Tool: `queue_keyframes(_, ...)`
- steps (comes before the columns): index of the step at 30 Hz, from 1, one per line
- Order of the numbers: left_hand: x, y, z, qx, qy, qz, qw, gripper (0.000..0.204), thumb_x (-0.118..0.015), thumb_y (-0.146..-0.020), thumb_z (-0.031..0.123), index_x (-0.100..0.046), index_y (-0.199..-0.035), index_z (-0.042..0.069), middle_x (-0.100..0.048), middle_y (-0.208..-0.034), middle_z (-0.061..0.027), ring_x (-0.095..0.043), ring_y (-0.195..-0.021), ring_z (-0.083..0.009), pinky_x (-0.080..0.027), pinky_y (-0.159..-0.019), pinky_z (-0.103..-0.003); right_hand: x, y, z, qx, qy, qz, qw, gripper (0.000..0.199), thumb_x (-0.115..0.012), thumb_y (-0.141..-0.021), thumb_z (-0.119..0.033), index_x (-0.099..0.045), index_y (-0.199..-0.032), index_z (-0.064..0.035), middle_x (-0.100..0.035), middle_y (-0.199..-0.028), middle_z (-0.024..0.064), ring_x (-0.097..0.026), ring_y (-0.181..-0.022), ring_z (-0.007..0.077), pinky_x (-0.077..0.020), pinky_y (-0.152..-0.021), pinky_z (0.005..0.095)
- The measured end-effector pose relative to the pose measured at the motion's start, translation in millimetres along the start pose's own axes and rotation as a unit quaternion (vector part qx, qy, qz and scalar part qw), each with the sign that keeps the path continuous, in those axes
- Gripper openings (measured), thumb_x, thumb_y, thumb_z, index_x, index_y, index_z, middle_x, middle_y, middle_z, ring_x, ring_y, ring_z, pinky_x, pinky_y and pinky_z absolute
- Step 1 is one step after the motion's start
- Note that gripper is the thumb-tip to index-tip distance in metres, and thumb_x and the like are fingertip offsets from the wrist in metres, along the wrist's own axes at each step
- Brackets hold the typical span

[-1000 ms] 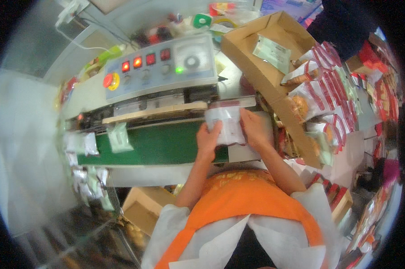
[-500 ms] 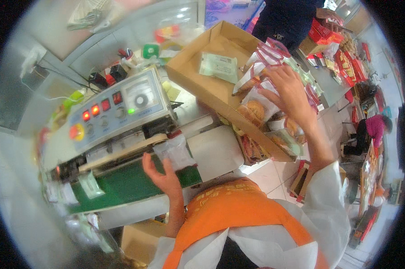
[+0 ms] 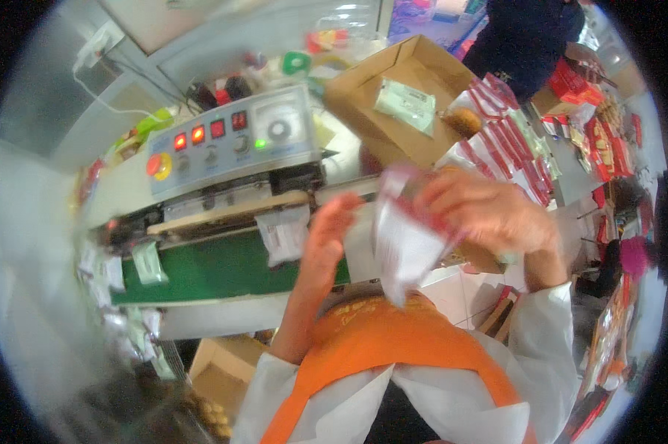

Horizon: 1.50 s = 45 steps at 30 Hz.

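My right hand (image 3: 497, 214) grips a white-and-red plastic pouch (image 3: 411, 248), blurred by motion, in front of my apron. My left hand (image 3: 328, 229) is raised just left of that pouch, with stretched, blurred fingers and nothing visible in it. Beside its wrist, a white packet (image 3: 283, 235) lies on the green conveyor belt (image 3: 208, 274) of a sealing machine. Further left on the belt sits a pale green packet (image 3: 149, 263). Behind my hands stands a cardboard tray (image 3: 356, 92) holding a pale green packet (image 3: 406, 107), a round brown pastry (image 3: 463, 121) and a row of red-and-white pouches (image 3: 500, 152).
The machine's control panel (image 3: 234, 137) has lit red switches and a dial. Several packets (image 3: 130, 322) are heaped past the belt's left end. Below it is an open cardboard box (image 3: 226, 370). A person in dark clothes (image 3: 530, 44) stands beyond the tray.
My right hand has come from the tray toward me with a pouch. My left hand has left the white packet and moved right. Both belt packets sit further left along the machine.
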<state>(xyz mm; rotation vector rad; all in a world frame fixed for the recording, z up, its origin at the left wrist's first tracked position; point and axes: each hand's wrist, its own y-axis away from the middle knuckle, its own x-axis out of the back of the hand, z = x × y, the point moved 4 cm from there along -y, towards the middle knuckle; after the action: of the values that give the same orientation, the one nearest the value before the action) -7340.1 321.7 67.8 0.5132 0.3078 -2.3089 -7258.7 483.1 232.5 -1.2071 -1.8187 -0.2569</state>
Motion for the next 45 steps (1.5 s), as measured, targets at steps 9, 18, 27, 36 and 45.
queue_keyframes(9,-6,49,-50,0.231,0.194,0.025,0.953,0.044,-0.064,-0.071,0.011,-0.046,-0.109,0.002,-0.054,-0.102,-0.0076,-0.052,-0.092,-0.0147,-0.043,-0.079,-0.028,-104,25,49,-0.185,-0.497,0.312,0.788,0.045,-0.055,-0.081,-0.034,-0.043,-0.115,-0.0054,-0.039,-0.123,0.0137,-0.04,-0.112,0.0214,-0.0352,-0.089,0.0347)
queue_keyframes(18,34,18,-58,0.169,-0.142,0.177,0.959,0.034,-0.063,-0.074,0.019,-0.049,-0.098,-0.001,-0.057,-0.087,-0.0069,-0.053,-0.076,-0.0121,-0.044,-0.067,-0.025,-202,45,133,-0.445,-0.463,0.338,0.688,0.02,-0.049,-0.085,-0.021,-0.057,-0.093,-0.0033,-0.055,-0.079,-0.0015,-0.047,-0.069,0.0059,-0.0391,-0.063,0.0218)
queue_keyframes(27,69,16,-75,0.204,-0.1,0.281,0.932,0.038,-0.062,-0.077,0.027,-0.05,-0.098,-0.002,-0.057,-0.091,-0.0094,-0.054,-0.078,-0.0137,-0.043,-0.068,-0.027,-225,14,160,-0.463,-0.46,0.371,0.66,0.022,-0.047,-0.085,-0.018,-0.057,-0.094,-0.0002,-0.057,-0.08,0.001,-0.048,-0.07,0.0081,-0.0399,-0.063,0.0224)
queue_keyframes(36,97,22,-78,0.186,-0.072,0.313,0.928,0.035,-0.061,-0.078,0.019,-0.047,-0.104,-0.001,-0.055,-0.098,-0.0083,-0.051,-0.086,-0.0138,-0.041,-0.076,-0.027,-106,0,61,-0.332,-0.189,0.126,0.915,0.025,-0.049,-0.085,-0.016,-0.052,-0.106,-0.0035,-0.057,-0.095,0.0076,-0.054,-0.087,0.0139,-0.044,-0.074,0.0271)
queue_keyframes(45,102,41,-50,-0.04,-0.224,0.366,0.902,0.042,-0.055,-0.079,0.008,-0.037,-0.116,-0.002,-0.04,-0.119,-0.0133,-0.041,-0.107,-0.0209,-0.035,-0.09,-0.031,9,-33,236,-0.22,0.366,0.048,0.903,0.038,-0.05,-0.073,-0.002,-0.051,-0.108,-0.0164,-0.05,-0.112,0.01,-0.046,-0.105,0.03,-0.0395,-0.086,0.0371)
